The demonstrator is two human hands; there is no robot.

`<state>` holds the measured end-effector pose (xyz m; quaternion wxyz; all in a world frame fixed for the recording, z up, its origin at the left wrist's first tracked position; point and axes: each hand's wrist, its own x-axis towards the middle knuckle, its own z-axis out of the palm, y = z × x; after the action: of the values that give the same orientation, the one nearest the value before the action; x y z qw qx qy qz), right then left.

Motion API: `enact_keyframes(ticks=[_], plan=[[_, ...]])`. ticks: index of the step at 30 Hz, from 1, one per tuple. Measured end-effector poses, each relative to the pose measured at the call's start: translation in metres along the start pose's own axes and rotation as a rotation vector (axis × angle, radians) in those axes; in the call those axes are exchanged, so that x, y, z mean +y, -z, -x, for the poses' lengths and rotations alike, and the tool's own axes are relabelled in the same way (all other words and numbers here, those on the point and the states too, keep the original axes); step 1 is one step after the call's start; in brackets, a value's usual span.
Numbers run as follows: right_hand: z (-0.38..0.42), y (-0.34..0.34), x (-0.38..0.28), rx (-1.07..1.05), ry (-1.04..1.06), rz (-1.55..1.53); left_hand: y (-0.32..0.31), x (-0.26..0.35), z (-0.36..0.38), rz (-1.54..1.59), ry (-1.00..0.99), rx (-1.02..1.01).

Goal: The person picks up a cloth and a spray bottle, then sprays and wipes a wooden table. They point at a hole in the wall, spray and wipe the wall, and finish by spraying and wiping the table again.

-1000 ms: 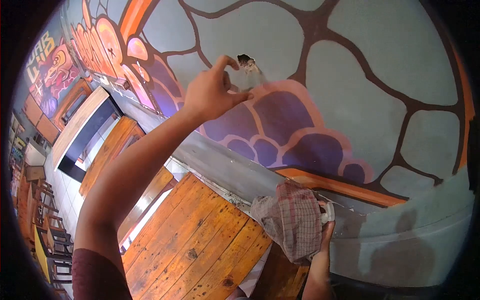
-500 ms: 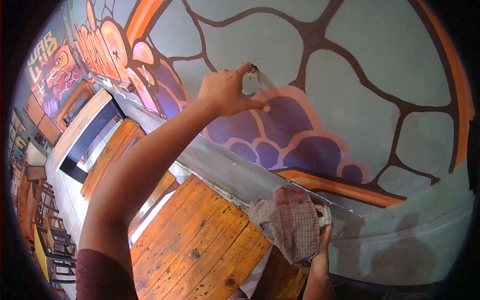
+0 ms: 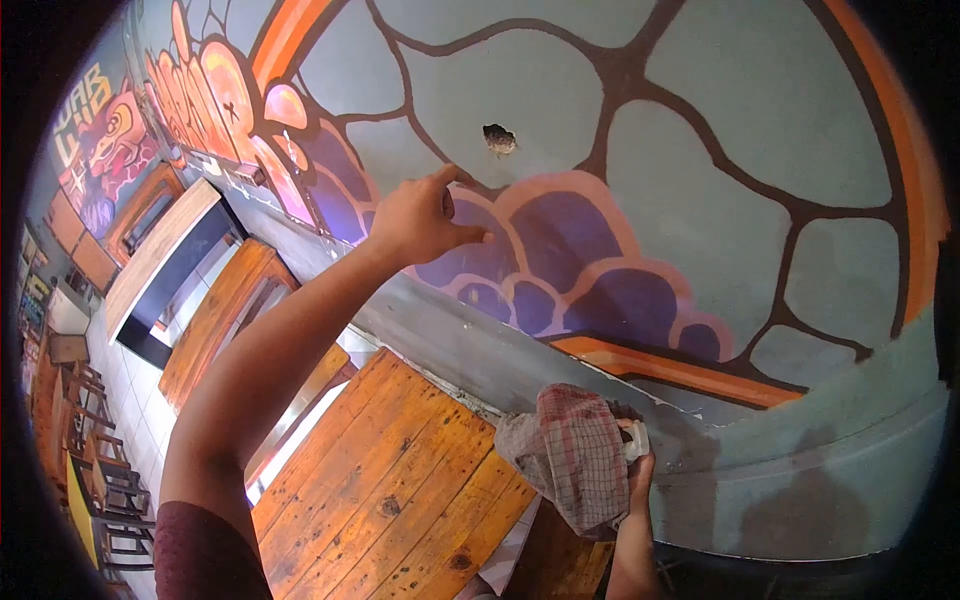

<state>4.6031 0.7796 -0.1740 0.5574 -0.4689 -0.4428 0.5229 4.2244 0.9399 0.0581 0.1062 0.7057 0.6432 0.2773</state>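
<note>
My left hand (image 3: pixel 420 218) is raised near the painted wall (image 3: pixel 710 210), thumb and index finger spread apart, the other fingers mostly hidden. It holds nothing that I can see. Up and to the right of its fingertips is a small, ragged hole (image 3: pixel 499 139) in the plaster. Low on the right, my right hand (image 3: pixel 638 487) grips a checked grey and red cloth (image 3: pixel 575 455). A small white object (image 3: pixel 637 440) pokes out between cloth and fingers; its kind I cannot make out.
A wooden plank table (image 3: pixel 390 480) stands below, close along the wall. Farther left are another wooden table (image 3: pixel 225 310), a counter with a pale top (image 3: pixel 165 260) and several chairs (image 3: pixel 110 470). A dark wooden bench or seat (image 3: pixel 560 555) shows beneath the cloth.
My left hand has moved left and down, away from the hole, which now shows fully. The right hand and cloth have shifted slightly left and down.
</note>
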Motion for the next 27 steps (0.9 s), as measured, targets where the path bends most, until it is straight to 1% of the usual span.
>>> enact_keyframes(ticks=[1,5,7,8,10,11,13,14,16,17,19,22,26,27], plan=[[0.0,-0.001,0.0,-0.002,-0.004,-0.001,0.002,-0.001,0.0,-0.076,-0.005,0.022],[0.003,-0.005,0.001,-0.001,-0.015,-0.013,0.005,0.005,-0.005,-0.071,-0.027,0.043],[0.003,-0.007,0.0,-0.002,-0.016,-0.017,-0.001,0.016,-0.012,-0.16,-0.13,0.084],[0.002,-0.006,-0.001,-0.003,-0.015,-0.015,-0.003,0.021,-0.018,-0.155,-0.129,0.087],[0.0,-0.005,-0.003,-0.003,-0.016,-0.012,-0.005,0.027,-0.033,-0.543,-0.176,0.105],[-0.001,-0.005,-0.004,-0.004,-0.017,-0.01,-0.004,0.028,-0.04,-0.539,-0.173,0.106],[-0.002,-0.003,-0.006,-0.006,-0.025,-0.01,-0.002,0.03,-0.047,-0.663,-0.082,0.027],[-0.003,-0.003,-0.006,-0.006,-0.028,-0.014,-0.004,0.029,-0.045,-0.664,-0.081,0.025],[-0.003,-0.004,-0.005,0.003,-0.028,-0.03,-0.009,0.025,-0.038,-0.571,-0.092,0.1],[-0.003,-0.003,-0.004,0.009,-0.029,-0.037,-0.01,0.023,-0.034,-0.572,-0.099,0.099],[-0.002,-0.001,-0.004,0.021,-0.028,-0.048,-0.01,0.022,-0.025,-0.358,-0.178,0.107],[-0.002,0.001,-0.004,0.028,-0.033,-0.059,-0.006,0.017,-0.017,-0.267,-0.16,0.06],[-0.002,0.002,-0.003,0.023,-0.038,-0.069,0.003,0.019,-0.019,-0.358,-0.139,0.032],[-0.003,0.003,-0.002,0.016,-0.013,-0.028,0.004,0.023,-0.023,-0.423,-0.132,0.03]])
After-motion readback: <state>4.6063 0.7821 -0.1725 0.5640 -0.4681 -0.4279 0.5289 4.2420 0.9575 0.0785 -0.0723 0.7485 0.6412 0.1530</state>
